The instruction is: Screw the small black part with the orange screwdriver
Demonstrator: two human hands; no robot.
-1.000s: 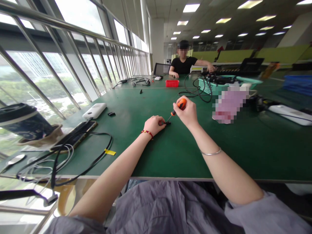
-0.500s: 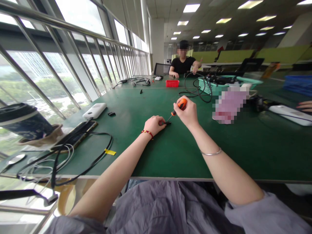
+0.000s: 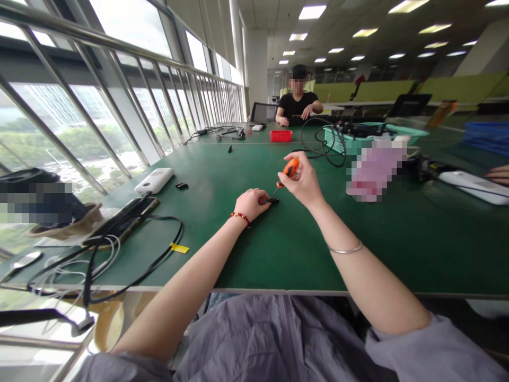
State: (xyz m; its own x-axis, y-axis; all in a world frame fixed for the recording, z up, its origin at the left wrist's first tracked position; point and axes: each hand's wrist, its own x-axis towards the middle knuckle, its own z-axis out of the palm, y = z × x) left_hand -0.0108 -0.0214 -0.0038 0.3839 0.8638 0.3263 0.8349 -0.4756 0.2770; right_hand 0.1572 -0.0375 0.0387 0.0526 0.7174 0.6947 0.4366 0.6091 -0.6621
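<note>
My right hand (image 3: pixel 303 178) grips an orange and black screwdriver (image 3: pixel 291 168) by its handle, the index finger raised a little off it. The thin shaft slants down and left to a small black part (image 3: pixel 274 200) on the green table. My left hand (image 3: pixel 253 204) is closed over that part and pins it against the tabletop; its fingers hide most of it, so its exact kind cannot be made out. The screwdriver's tip appears to touch the part beside my left fingertips. Another small black piece (image 3: pixel 182 185) lies farther left.
A white power bank (image 3: pixel 155 181), a phone (image 3: pixel 127 220), tangled cables (image 3: pixel 89 265) and a cup in a holder (image 3: pixel 79 225) occupy the left side. Ahead are a red box (image 3: pixel 281 136) and a teal basket (image 3: pixel 336 140) with cables. Across the table sits a person (image 3: pixel 299 103).
My right hand has loosened and shifted its fingers on the screwdriver, whose handle moved slightly left. My left hand stays put. The person opposite has lowered a hand toward the table.
</note>
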